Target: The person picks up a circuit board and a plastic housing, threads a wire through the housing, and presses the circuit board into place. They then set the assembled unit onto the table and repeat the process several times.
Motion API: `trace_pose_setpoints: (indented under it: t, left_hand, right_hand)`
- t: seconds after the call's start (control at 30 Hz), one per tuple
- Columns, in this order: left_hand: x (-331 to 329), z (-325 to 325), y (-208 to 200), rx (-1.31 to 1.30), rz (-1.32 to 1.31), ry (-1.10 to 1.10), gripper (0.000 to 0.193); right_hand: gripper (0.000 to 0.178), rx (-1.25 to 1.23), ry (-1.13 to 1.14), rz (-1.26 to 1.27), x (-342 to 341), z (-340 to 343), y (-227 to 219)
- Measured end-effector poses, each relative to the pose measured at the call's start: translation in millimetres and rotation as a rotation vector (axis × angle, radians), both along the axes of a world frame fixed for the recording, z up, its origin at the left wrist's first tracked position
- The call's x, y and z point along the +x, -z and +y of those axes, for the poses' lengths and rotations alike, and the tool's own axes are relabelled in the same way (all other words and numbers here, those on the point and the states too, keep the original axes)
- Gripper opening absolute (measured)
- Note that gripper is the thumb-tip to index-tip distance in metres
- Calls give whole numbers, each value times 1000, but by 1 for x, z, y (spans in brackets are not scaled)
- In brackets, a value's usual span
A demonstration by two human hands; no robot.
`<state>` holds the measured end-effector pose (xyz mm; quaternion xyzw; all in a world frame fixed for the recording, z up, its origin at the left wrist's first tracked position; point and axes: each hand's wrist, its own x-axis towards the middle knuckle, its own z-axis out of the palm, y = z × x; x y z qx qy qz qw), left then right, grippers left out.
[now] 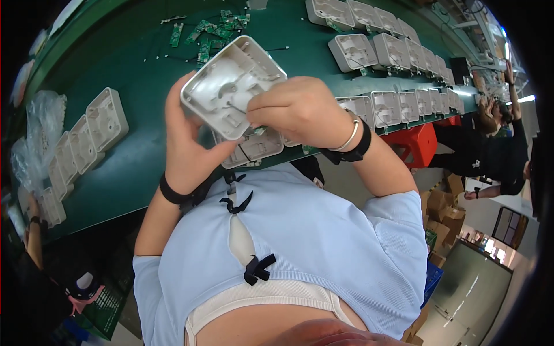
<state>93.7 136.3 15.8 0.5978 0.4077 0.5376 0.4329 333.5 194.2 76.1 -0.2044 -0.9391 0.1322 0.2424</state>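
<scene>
And here's the held white plastic housing (pixel 222 74), tilted, its open side up, ribs, posts and molded recesses on show inside, a thin dark lead (pixel 238 109) running across toward its right wall. The left hand (pixel 187 151) is clamped on it from the left, thumb at its near edge. In from the right comes the right hand (pixel 303 109), fingertips drawn together over the housing's right side, touching it; whether something is pinched between them is hidden. So the housing sits right between the two hands, above the green table (pixel 156 81). Just below it, another open housing (pixel 262 147) with a dark wire in it. Right of the held one, rows of open housings (pixel 352 51), green circuit boards (pixel 363 71) beside several. Beyond it, a scatter of loose boards (pixel 203 29) with wires. To its left, a line of housings (pixel 108 117), molded insides visible, beside a clear plastic bag (pixel 43 130).
</scene>
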Motion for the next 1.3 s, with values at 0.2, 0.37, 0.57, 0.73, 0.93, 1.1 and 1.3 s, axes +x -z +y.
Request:
trace_pose_setpoints:
  t: [0.2, 0.37, 0.57, 0.73, 0.93, 1.1, 1.3]
  left_hand:
    - [-13, -1, -10, -99, 166, 67, 103]
    - [-54, -20, 6, -188, 285, 77, 85]
    - [-71, -38, 14, -243, 361, 51, 66]
    - [-74, -37, 5, -250, 463, 47, 58]
    - [-60, 15, -17, -50, 803, 46, 42]
    - [-27, 79, 6, 25, 1044, 156, 33]
    - [-3, 109, 42, 54, 1183, 165, 34]
  right_hand:
    - [29, 67, 238, -20, 86, 19, -2]
    - [25, 146, 494, -141, 183, 44, 16]
    - [16, -6, 703, -226, 232, 73, 44]
    - [18, 94, 705, -275, 240, 79, 55]
    - [24, 244, 771, -340, 219, 50, 42]
    - [28, -76, 749, -191, 161, -17, 1]
    - [36, -537, 768, -177, 119, -90, -51]
